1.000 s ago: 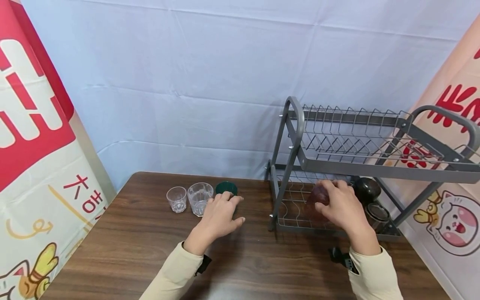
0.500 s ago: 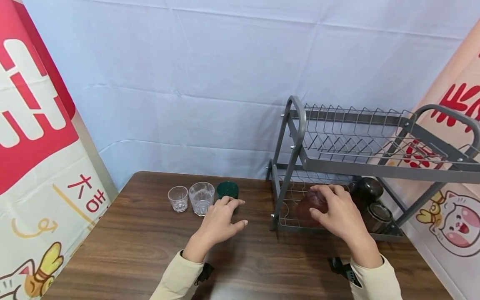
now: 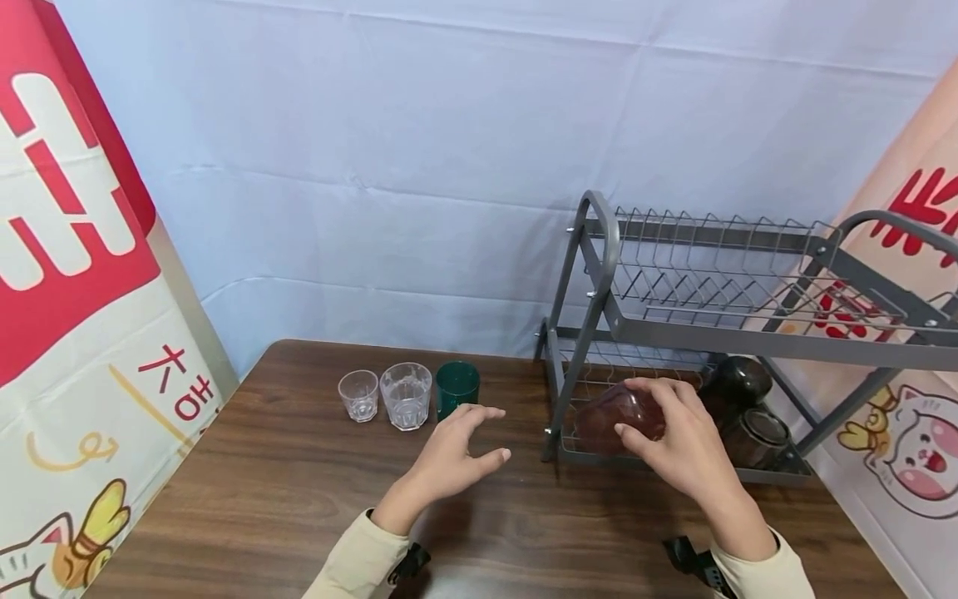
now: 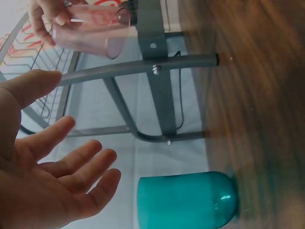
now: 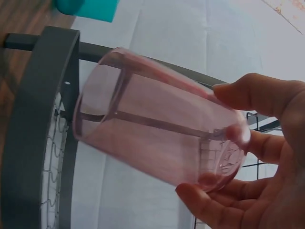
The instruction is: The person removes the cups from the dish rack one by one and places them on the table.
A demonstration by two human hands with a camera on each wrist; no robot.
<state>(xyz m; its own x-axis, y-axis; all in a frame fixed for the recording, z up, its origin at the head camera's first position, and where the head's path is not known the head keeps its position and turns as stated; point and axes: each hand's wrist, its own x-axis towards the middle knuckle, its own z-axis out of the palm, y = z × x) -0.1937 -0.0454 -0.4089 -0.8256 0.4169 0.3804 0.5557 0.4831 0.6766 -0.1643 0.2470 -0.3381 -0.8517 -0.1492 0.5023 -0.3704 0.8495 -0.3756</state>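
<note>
My right hand [image 3: 677, 441] grips a translucent pinkish-red cup [image 3: 609, 420] near its base, thumb on one side and fingers on the other. In the right wrist view the cup [image 5: 157, 119] lies tilted, its mouth pointing away from the palm, beside the rack's frame. The head view places it at the lower tier of a grey two-tier dish rack [image 3: 748, 333]. My left hand [image 3: 449, 457] holds nothing, its fingers spread and slightly bent. Just beyond it a green cup [image 3: 458, 389] stands on the table; the left wrist view shows this cup [image 4: 186, 200] apart from the fingers.
Two clear glasses, a small one [image 3: 359, 395] and a larger one [image 3: 407, 397], stand left of the green cup on the wooden table [image 3: 262, 466]. Two dark cups, one black [image 3: 737, 387] and one brownish [image 3: 756, 437], sit at the lower tier's right end. A pale cloth [image 3: 389, 183] hangs behind.
The cup in my right hand has tipped over further, its mouth swinging down to the left. My left hand has drawn back from the green cup, which shows more fully.
</note>
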